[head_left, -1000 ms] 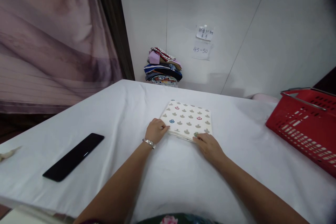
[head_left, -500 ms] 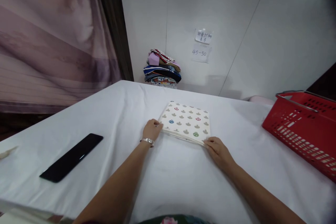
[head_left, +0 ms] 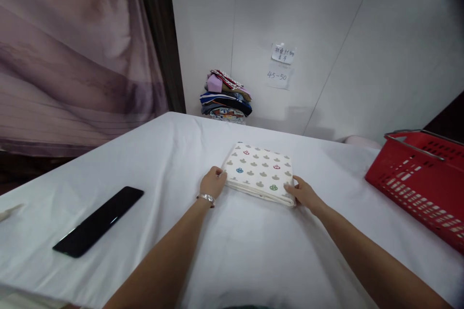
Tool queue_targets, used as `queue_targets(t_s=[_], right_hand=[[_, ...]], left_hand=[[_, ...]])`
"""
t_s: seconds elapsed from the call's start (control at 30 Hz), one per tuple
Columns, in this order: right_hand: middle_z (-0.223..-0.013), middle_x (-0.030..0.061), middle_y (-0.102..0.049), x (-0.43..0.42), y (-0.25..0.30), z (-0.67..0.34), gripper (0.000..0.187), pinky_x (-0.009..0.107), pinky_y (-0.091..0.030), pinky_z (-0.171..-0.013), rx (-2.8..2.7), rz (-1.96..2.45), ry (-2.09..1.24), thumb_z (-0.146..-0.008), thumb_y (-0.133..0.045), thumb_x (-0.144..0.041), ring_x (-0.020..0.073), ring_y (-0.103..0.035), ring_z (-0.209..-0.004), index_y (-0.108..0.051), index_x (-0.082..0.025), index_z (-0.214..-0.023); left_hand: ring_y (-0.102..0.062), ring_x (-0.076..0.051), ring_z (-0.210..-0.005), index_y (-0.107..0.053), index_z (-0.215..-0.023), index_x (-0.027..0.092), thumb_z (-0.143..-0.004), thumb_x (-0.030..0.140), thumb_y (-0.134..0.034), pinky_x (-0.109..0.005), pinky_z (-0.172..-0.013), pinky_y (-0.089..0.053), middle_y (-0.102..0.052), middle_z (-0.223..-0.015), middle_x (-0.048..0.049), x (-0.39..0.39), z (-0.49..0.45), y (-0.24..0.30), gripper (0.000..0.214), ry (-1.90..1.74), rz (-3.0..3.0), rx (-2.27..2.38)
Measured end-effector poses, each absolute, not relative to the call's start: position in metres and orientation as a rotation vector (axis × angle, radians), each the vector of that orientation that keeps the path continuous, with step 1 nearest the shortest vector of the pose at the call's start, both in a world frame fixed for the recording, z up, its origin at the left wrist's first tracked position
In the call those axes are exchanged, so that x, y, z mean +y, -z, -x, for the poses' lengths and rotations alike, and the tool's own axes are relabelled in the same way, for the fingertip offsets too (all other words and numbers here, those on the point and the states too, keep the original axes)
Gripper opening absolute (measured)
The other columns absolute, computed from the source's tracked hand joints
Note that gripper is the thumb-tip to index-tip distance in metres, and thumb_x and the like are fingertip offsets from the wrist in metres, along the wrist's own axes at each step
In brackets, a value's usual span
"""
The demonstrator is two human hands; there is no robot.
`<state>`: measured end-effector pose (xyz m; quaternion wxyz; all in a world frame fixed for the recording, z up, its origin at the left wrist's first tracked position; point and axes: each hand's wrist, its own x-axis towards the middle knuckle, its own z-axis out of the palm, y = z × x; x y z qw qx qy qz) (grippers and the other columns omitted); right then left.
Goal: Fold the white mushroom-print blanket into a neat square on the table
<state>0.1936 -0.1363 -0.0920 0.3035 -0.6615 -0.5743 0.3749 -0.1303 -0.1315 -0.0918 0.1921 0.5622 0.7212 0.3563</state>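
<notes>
A white folded cloth [head_left: 259,169] printed with grey, red, blue and green mushroom shapes lies flat in several layers in the middle of the table. My left hand [head_left: 212,183] pinches its near left corner, fingertips closed on the edge; a silver bracelet circles that wrist. At the near right corner, my right hand [head_left: 304,194] grips the layers, thumb on top and the other fingers at the side and partly hidden below.
The table wears a white tablecloth [head_left: 250,251]. A black flat slab [head_left: 99,222] lies on the left, a red perforated basket [head_left: 420,178] with a metal handle on the right. Folded fabrics [head_left: 226,96] are stacked by the wall, below paper signs [head_left: 280,75].
My right hand has shifted from the front edge to the right side of the near right corner, its thumb now on top. My left hand stays at its corner. The view has tilted slightly.
</notes>
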Motion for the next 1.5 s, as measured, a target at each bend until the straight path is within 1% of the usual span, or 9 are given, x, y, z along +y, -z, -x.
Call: queue_targets(t_s=[0.17, 0.27, 0.47, 0.57, 0.67, 0.73, 0.9, 1.07, 1.5], right_hand=[[-0.067, -0.0017, -0.057, -0.131, 0.087, -0.198, 0.062, 0.025, -0.043, -0.050, -1.483, 1.682, -1.021, -0.070, -0.063, -0.036, 0.0142, -0.057, -0.057, -0.045, -0.018, -0.127], [-0.065, -0.0036, -0.053, -0.124, 0.081, -0.213, 0.070, 0.025, -0.042, -0.054, -1.442, 1.751, -0.878, -0.067, -0.064, -0.032, 0.0132, -0.054, -0.058, -0.041, -0.015, -0.131], [-0.071, 0.0004, -0.056, -0.110, 0.089, -0.247, 0.059, 0.028, -0.043, -0.059, -1.547, 1.904, -0.730, -0.071, -0.060, -0.036, 0.0151, -0.055, -0.062, -0.050, -0.014, -0.124], [-0.086, 0.0059, -0.062, -0.115, 0.089, -0.241, 0.052, 0.033, -0.046, -0.071, -1.737, 1.926, -0.399, -0.075, -0.057, -0.032, 0.0199, -0.058, -0.079, -0.050, -0.016, -0.124], [-0.115, 0.0101, -0.057, -0.134, 0.082, -0.208, 0.041, 0.040, -0.043, -0.088, -2.021, 1.596, -0.038, -0.082, -0.048, -0.028, 0.0243, -0.052, -0.106, -0.052, -0.019, -0.122], [-0.123, 0.0090, -0.054, -0.150, 0.077, -0.176, 0.037, 0.043, -0.041, -0.095, -2.208, 1.340, 0.012, -0.086, -0.043, -0.029, 0.0237, -0.048, -0.115, -0.051, -0.022, -0.122], [-0.143, 0.0082, -0.034, -0.174, 0.081, -0.102, 0.052, 0.047, -0.027, -0.107, -2.611, 0.981, 0.036, -0.088, -0.043, -0.028, 0.0234, -0.025, -0.133, -0.032, -0.020, -0.138], [-0.146, 0.0099, -0.025, -0.176, 0.103, -0.082, 0.068, 0.045, -0.023, -0.110, -2.712, 1.003, 0.049, -0.084, -0.049, -0.035, 0.0228, -0.020, -0.135, -0.019, -0.013, -0.143], [-0.146, 0.0093, -0.027, -0.180, 0.113, -0.080, 0.062, 0.046, -0.024, -0.109, -2.680, 1.010, 0.079, -0.084, -0.049, -0.030, 0.0243, -0.021, -0.135, -0.028, -0.013, -0.140]], left_hand=[[-0.058, -0.018, -0.069, -0.050, -0.077, 0.023, -0.077, 0.032, -0.048, -0.027, -0.061, -0.039, -0.062, -0.073, -0.0003, -0.135, 0.122, 0.089, 0.009, -0.954, -1.623, 2.048], [-0.058, -0.017, -0.070, -0.049, -0.073, 0.022, -0.073, 0.029, -0.052, -0.026, -0.061, -0.039, -0.061, -0.073, 0.0001, -0.143, 0.107, 0.087, 0.008, -0.909, -1.660, 1.959], [-0.054, -0.014, -0.063, -0.045, -0.065, 0.022, -0.069, 0.027, -0.056, -0.025, -0.055, -0.037, -0.057, -0.064, 0.0031, -0.152, 0.088, 0.086, 0.013, -0.772, -1.679, 1.816], [-0.052, -0.013, -0.060, -0.044, -0.064, 0.021, -0.068, 0.028, -0.058, -0.024, -0.054, -0.036, -0.055, -0.061, 0.0041, -0.151, 0.091, 0.085, 0.015, -0.745, -1.628, 1.791], [-0.051, -0.012, -0.059, -0.044, -0.063, 0.021, -0.068, 0.028, -0.058, -0.023, -0.054, -0.035, -0.053, -0.060, 0.0047, -0.149, 0.093, 0.083, 0.016, -0.737, -1.603, 1.777], [-0.051, -0.012, -0.058, -0.045, -0.064, 0.021, -0.068, 0.028, -0.058, -0.023, -0.054, -0.035, -0.053, -0.059, 0.0048, -0.149, 0.094, 0.082, 0.015, -0.732, -1.589, 1.769], [-0.049, -0.011, -0.057, -0.047, -0.064, 0.019, -0.068, 0.028, -0.059, -0.022, -0.054, -0.034, -0.052, -0.058, 0.0050, -0.149, 0.094, 0.082, 0.016, -0.733, -1.583, 1.764], [-0.049, -0.011, -0.059, -0.049, -0.063, 0.019, -0.066, 0.027, -0.061, -0.022, -0.054, -0.034, -0.054, -0.059, 0.0045, -0.147, 0.098, 0.084, 0.015, -0.720, -1.595, 1.756], [-0.057, -0.013, -0.067, -0.049, -0.077, 0.021, -0.078, 0.037, -0.052, -0.023, -0.060, -0.036, -0.061, -0.071, 0.0022, -0.146, 0.092, 0.094, 0.017, -0.779, -1.657, 1.914]])
